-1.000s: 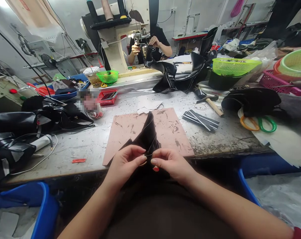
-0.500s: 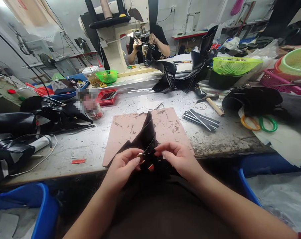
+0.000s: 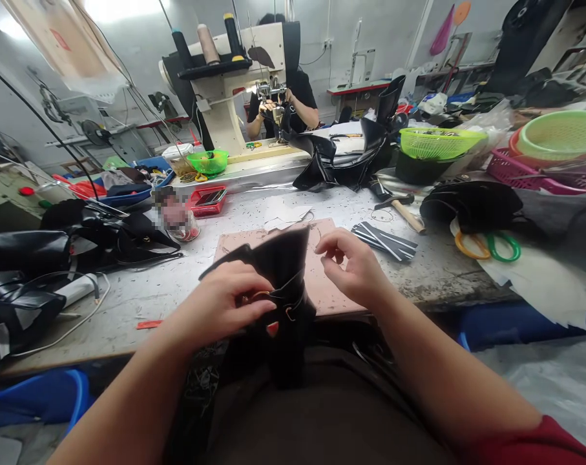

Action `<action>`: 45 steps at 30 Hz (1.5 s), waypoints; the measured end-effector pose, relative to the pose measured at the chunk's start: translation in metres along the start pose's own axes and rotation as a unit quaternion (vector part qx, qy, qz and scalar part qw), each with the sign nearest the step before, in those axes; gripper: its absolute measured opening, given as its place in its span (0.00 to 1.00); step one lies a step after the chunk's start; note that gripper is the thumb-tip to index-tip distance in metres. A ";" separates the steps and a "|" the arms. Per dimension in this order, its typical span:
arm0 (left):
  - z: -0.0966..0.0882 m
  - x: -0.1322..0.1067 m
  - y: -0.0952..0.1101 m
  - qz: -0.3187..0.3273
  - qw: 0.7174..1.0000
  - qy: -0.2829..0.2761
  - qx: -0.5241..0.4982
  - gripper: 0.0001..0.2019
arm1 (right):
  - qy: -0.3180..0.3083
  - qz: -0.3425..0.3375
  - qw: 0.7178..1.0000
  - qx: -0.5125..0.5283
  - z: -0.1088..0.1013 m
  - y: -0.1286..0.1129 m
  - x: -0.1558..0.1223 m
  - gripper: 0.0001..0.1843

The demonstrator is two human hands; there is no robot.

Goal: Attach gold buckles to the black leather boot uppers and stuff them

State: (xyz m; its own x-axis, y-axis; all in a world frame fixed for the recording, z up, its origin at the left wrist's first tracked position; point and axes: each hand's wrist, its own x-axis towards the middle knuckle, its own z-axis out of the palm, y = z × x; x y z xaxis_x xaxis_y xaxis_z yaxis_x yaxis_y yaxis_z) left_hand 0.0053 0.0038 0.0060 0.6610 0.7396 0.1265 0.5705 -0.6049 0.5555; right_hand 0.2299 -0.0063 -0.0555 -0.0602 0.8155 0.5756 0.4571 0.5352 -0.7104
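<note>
A black leather boot upper (image 3: 285, 261) stands upright at the table's front edge, its flared top leaning over a pink cutting board (image 3: 324, 284). It bears a thin strap, a small metal ring (image 3: 289, 314) and a red-orange patch (image 3: 272, 329). My left hand (image 3: 234, 297) is closed on its left side, thumb and fingers pinching at the strap, where a gold-coloured edge shows. My right hand (image 3: 351, 265) hovers above the board, right of the boot upper and apart from it. Its thumb and forefinger come together in a pinch; anything between them is too small to make out.
Dark strips (image 3: 384, 240), a hammer (image 3: 404, 213) and scissors with orange and green handles (image 3: 503, 247) lie to the right. Black leather pieces (image 3: 26, 252) cover the left side. Beyond the table a person (image 3: 302, 100) works at a sewing machine (image 3: 219, 110). Blue bins (image 3: 79, 394) stand below.
My right hand has moved up and away from the boot upper. My left hand has shifted a little left and turned over the strap, and the boot upper has tilted. The head view has shifted slightly.
</note>
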 end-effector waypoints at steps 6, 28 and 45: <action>0.026 -0.016 -0.023 -0.090 0.994 0.053 0.006 0.16 | -0.032 0.168 0.983 0.060 0.010 0.025 -0.011 0.09; 0.039 -0.014 0.004 -0.023 0.994 0.079 0.073 0.12 | -0.156 0.052 0.978 0.128 0.009 -0.001 -0.013 0.06; 0.036 -0.011 0.011 -0.092 0.991 0.043 -0.088 0.10 | -0.082 0.057 0.989 0.106 0.019 -0.015 -0.022 0.07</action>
State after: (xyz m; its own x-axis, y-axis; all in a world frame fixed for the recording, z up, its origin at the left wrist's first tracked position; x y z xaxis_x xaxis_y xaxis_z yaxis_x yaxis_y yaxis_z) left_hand 0.0223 -0.0216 -0.0192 0.5047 0.8600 0.0751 0.5785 -0.4015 0.7100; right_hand 0.2080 -0.0278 -0.0653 -0.1697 0.8888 0.4258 0.2738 0.4576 -0.8460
